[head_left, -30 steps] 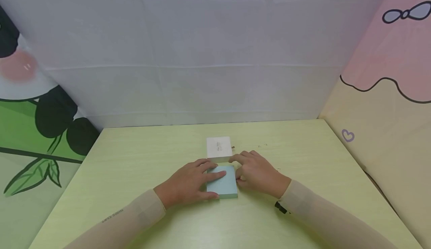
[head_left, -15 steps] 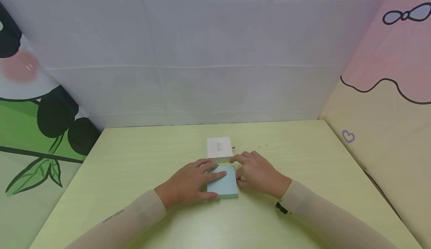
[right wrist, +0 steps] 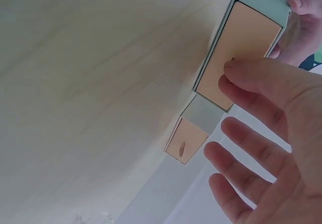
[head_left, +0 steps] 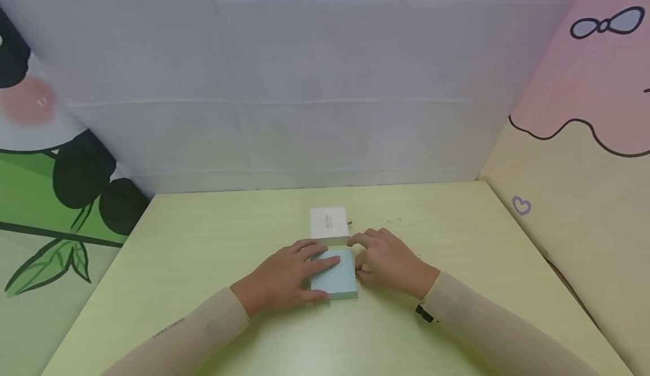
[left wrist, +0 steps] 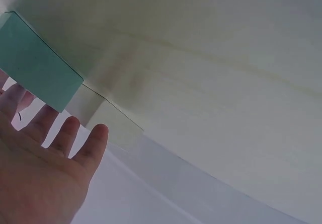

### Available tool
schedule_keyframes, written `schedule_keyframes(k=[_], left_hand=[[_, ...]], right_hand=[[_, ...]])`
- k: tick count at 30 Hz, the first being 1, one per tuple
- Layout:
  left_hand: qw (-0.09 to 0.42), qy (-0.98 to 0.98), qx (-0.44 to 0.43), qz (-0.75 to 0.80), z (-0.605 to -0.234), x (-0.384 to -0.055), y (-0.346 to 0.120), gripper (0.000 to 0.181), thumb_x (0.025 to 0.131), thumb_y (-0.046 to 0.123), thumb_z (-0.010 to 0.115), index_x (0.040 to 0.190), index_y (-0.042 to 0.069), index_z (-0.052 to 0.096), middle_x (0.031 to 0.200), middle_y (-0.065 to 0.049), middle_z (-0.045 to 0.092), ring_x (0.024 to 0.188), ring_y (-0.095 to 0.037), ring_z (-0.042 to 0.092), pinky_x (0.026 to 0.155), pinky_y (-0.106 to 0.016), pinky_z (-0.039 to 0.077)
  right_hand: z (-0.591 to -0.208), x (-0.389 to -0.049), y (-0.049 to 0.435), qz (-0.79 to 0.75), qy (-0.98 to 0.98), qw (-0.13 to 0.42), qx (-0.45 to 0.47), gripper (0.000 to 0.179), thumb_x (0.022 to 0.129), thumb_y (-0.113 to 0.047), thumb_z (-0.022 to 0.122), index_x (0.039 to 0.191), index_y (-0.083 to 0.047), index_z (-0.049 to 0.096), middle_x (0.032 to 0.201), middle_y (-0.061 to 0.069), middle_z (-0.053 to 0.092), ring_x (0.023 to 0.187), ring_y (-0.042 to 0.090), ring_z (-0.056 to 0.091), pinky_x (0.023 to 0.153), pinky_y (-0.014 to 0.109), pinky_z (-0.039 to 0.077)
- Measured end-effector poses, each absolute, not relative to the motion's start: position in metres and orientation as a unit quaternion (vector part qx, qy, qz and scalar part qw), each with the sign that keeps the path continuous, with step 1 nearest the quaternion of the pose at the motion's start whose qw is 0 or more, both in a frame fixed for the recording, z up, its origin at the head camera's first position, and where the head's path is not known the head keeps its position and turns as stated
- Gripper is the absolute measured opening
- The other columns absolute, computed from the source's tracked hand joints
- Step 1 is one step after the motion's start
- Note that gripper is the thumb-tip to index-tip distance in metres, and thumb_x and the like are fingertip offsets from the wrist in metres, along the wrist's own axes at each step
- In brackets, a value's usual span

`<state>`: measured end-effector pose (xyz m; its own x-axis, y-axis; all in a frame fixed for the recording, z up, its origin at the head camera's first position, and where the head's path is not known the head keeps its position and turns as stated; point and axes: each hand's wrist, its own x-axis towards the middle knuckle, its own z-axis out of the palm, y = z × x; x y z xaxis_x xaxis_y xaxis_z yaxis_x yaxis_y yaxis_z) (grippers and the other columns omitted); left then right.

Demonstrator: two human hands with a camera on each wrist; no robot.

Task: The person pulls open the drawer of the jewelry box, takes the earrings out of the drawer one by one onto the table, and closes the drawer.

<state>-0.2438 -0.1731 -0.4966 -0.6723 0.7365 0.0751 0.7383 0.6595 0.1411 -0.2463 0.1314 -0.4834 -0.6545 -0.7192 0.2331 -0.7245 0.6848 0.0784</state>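
Observation:
A light blue drawer box point(head_left: 339, 281) lies flat on the table in the head view. My left hand point(head_left: 281, 277) holds it from the left, thumb at the near edge and index finger across the top. At its right side, my right hand point(head_left: 390, 266) pinches with thumb and index finger at the peach-coloured drawer front point(right wrist: 249, 35), seen in the right wrist view; the pinched tab is mostly hidden by the fingertips. The drawer sits within the sleeve. Just beyond stands a white drawer box point(head_left: 329, 223) with small print on its lid and a ribbon tab point(right wrist: 182, 149) on its peach front.
The pale yellow table point(head_left: 213, 223) reaches back to a white cloth wall point(head_left: 315, 82). Printed cloth panels close off the left and right sides. Faint marks point(head_left: 394, 219) show on the tabletop right of the white box.
The head view shifts very slightly. Neither hand nor either box visibly changes position on the table.

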Motion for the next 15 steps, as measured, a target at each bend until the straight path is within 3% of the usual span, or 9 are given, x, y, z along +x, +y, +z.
schedule_keyframes(k=[4, 8, 15], left_hand=[[-0.003, -0.915, -0.392, -0.098, -0.490, -0.245, -0.176, 0.079, 0.109, 0.070, 0.076, 0.178, 0.040, 0.053, 0.184, -0.001, 0.055, 0.172, -0.034, 0.051, 0.132, -0.061, 0.056], [-0.001, -0.920, -0.375, -0.112, -0.484, -0.251, -0.185, 0.078, 0.111, 0.067, 0.074, 0.179, 0.035, 0.054, 0.187, -0.002, 0.052, 0.174, -0.038, 0.048, 0.135, -0.066, 0.052], [0.017, -0.937, -0.335, -0.099, -0.492, -0.269, -0.215, 0.080, 0.113, 0.064, 0.072, 0.182, 0.031, 0.049, 0.193, -0.005, 0.042, 0.181, -0.042, 0.038, 0.141, -0.068, 0.044]], right_hand=[[-0.485, -0.246, 0.135, 0.012, -0.907, 0.128, 0.400, 0.002, 0.100, -0.029, 0.097, 0.099, -0.028, 0.096, 0.141, -0.001, 0.083, 0.123, 0.023, 0.076, 0.097, 0.038, 0.062], [-0.483, -0.245, 0.148, 0.018, -0.913, 0.130, 0.387, 0.008, 0.101, -0.033, 0.095, 0.107, -0.028, 0.096, 0.139, 0.000, 0.083, 0.122, 0.023, 0.077, 0.100, 0.041, 0.063], [-0.480, -0.253, 0.185, 0.043, -0.932, 0.132, 0.334, 0.015, 0.101, -0.026, 0.093, 0.115, -0.019, 0.094, 0.137, 0.004, 0.084, 0.128, 0.031, 0.078, 0.112, 0.056, 0.065]])
